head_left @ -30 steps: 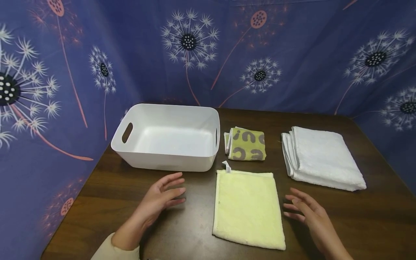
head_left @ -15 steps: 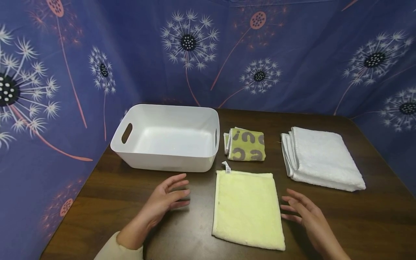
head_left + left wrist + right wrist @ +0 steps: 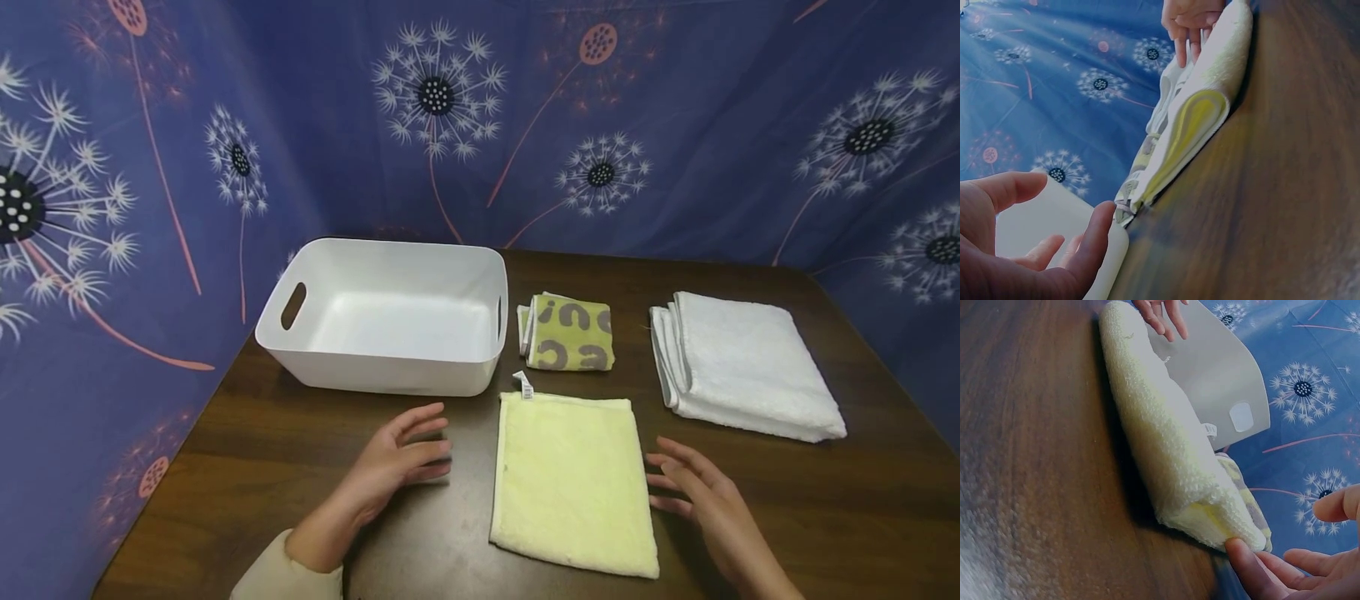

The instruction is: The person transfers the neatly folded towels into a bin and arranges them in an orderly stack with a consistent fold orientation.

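A folded pale yellow towel (image 3: 573,483) lies flat on the table, a small white tag (image 3: 523,385) at its far left corner. To its left my left hand (image 3: 393,467) is held over the table with the fingers relaxed and nothing in them. My right hand (image 3: 705,492) is at the towel's right edge, fingertips right beside it, also holding nothing. In the right wrist view the thumb (image 3: 1247,569) overlaps the end of the towel (image 3: 1166,437). The left wrist view shows the towel's rounded fold (image 3: 1204,106) from the side.
A white plastic bin (image 3: 390,333) with handle holes stands at the back left. Right of it lies a small folded green towel with grey letters (image 3: 570,333). A thick folded white towel (image 3: 750,362) is at the right. Behind the wooden table (image 3: 247,467) hangs a blue dandelion-print cloth (image 3: 510,108).
My left hand has moved a little to the right, closer to the yellow towel. My right hand has come slightly left to the towel's edge. The towels and bin have stayed put.
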`<state>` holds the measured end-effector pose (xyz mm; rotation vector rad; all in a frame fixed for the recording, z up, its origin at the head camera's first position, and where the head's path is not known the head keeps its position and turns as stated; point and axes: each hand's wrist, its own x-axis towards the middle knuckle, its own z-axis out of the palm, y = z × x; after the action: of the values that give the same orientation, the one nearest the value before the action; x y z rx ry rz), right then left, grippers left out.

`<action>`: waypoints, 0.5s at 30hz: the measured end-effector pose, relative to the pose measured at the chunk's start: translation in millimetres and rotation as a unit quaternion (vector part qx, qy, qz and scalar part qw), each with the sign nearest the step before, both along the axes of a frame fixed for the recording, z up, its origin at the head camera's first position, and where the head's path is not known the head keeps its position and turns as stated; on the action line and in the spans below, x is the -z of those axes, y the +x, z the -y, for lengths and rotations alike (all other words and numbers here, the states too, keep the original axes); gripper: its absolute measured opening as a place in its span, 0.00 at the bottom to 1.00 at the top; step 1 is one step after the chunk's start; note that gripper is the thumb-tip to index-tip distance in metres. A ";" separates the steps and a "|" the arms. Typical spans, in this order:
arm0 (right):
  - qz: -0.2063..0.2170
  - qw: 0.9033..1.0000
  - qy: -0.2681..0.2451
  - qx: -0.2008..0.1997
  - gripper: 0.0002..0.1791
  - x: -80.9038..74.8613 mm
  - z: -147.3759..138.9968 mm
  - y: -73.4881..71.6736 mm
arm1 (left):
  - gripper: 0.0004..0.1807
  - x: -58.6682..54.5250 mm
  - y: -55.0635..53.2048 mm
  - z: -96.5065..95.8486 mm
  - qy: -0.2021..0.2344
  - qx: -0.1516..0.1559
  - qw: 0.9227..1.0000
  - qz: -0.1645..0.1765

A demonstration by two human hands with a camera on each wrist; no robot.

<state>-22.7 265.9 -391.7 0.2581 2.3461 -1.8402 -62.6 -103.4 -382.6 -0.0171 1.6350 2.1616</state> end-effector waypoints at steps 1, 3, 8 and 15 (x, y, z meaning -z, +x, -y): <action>0.002 1.000 0.001 0.000 0.29 -0.5 0.1 -0.3 | 0.34 0.6 0.0 -0.8 0.002 0.001 1.000 0.002; 0.003 1.000 0.001 0.000 0.29 -1.2 0.2 -0.4 | 0.34 1.9 0.3 -2.3 0.004 0.003 1.000 0.007; 0.005 1.000 -0.003 0.003 0.29 -1.2 0.4 -0.1 | 0.33 4.9 1.3 -5.3 0.005 0.001 1.000 0.016; 0.006 1.000 -0.004 0.002 0.28 1.2 -0.3 -0.1 | 0.34 8.5 1.5 -12.0 0.005 0.016 1.000 0.017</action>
<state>-22.9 266.2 -392.9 0.2715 2.3323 -1.8436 -61.1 -91.4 -391.1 -0.0247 1.5962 2.1340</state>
